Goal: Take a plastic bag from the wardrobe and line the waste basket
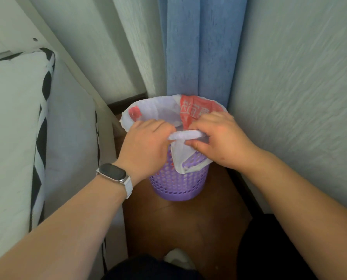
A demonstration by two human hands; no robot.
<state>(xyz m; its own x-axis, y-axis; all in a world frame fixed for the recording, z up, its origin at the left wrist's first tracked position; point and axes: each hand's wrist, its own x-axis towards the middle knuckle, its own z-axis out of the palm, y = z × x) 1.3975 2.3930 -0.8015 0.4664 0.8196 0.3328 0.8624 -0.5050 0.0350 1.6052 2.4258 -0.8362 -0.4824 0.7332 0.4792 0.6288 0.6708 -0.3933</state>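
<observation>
A purple perforated waste basket (176,184) stands on the brown floor in a corner. A white plastic bag (160,108) with red print sits inside it, its edge folded out over the rim. At the near rim my left hand (146,142) and my right hand (223,138) both pinch a rolled strip of the bag's edge between them. A flap of the bag hangs down over the basket's front wall below my right hand.
A blue curtain (199,47) hangs right behind the basket. A textured wall (299,87) closes the right side. A bed with a white, black-patterned mattress cover (17,128) stands on the left. Only a narrow strip of floor (188,225) lies between them.
</observation>
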